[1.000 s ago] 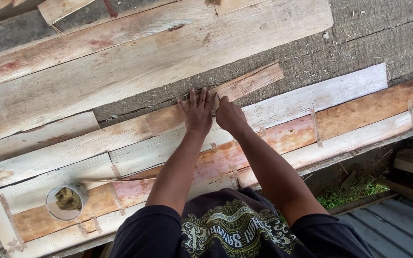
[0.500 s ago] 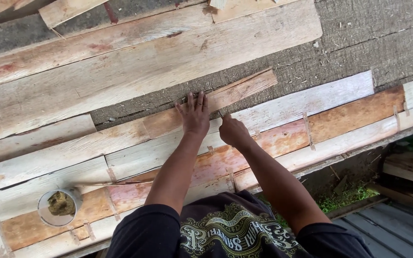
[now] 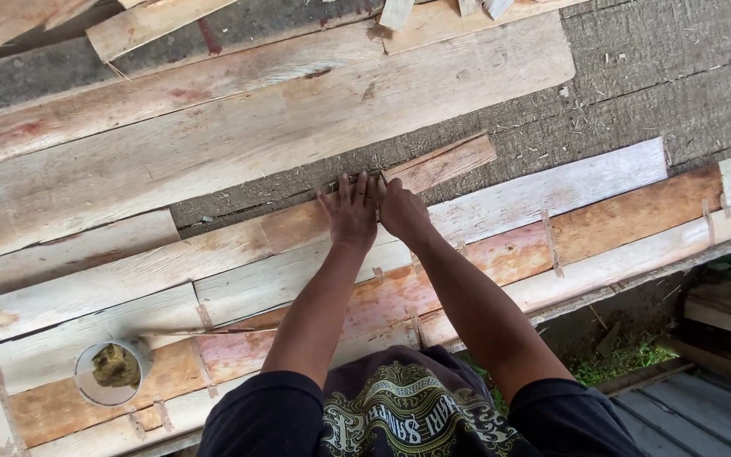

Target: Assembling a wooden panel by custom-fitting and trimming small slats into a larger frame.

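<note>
Hands closer together than half a second ago: your right hand (image 3: 402, 211) was a little apart from the left and lower on the boards; now it sits just beside your left hand (image 3: 352, 211), both at the near end of the short reddish plank (image 3: 446, 163). Left hand lies flat, fingers spread and pointing away from you, palm down on wood, grasping nothing. Right hand is curled, knuckles up; you cannot tell whether it pinches anything.

Around you: wide pale plank (image 3: 264, 127) beyond the hands, across a strip of grey matting (image 3: 636, 85). Long whitish board (image 3: 552, 190) runs right from your right wrist; orange-brown board (image 3: 636, 216) just below it. Round tin (image 3: 112, 372) with a dull lump inside rests on the boards near your left elbow, well apart from the hands. Grass (image 3: 611, 368) shows below the board edge at right. Your forearms cover the middle of the nearer boards.

Short plank: narrow, weathered, red-brown with pale streaks, lying tilted, far end squared off, near end under your fingertips.
</note>
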